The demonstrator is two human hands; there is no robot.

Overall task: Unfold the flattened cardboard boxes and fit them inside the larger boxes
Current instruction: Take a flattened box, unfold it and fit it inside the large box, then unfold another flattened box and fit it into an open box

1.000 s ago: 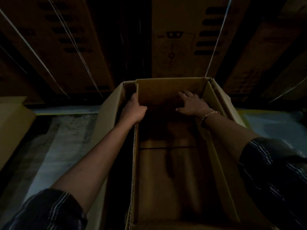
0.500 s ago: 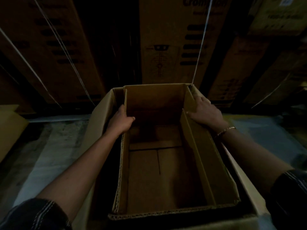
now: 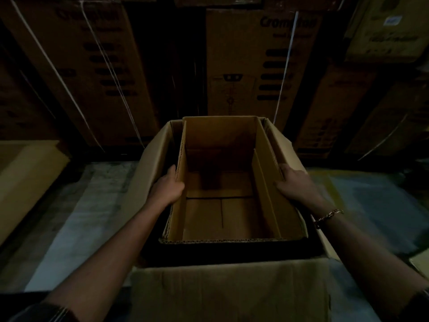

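Cardboard inner box [image 3: 222,212] opens upward, long axis away, apparently within larger box [image 3: 232,289]

The far side is closed off by a wall of tall brown printed cardboard cartons [image 3: 255,66], stacked in rows and bound with thin white plastic straps [image 3: 285,66]. A mottled grey concrete floor [image 3: 92,205] is seen below them, dimly lit, and a plain tan cardboard carton [image 3: 27,173] is set on it at the left edge.
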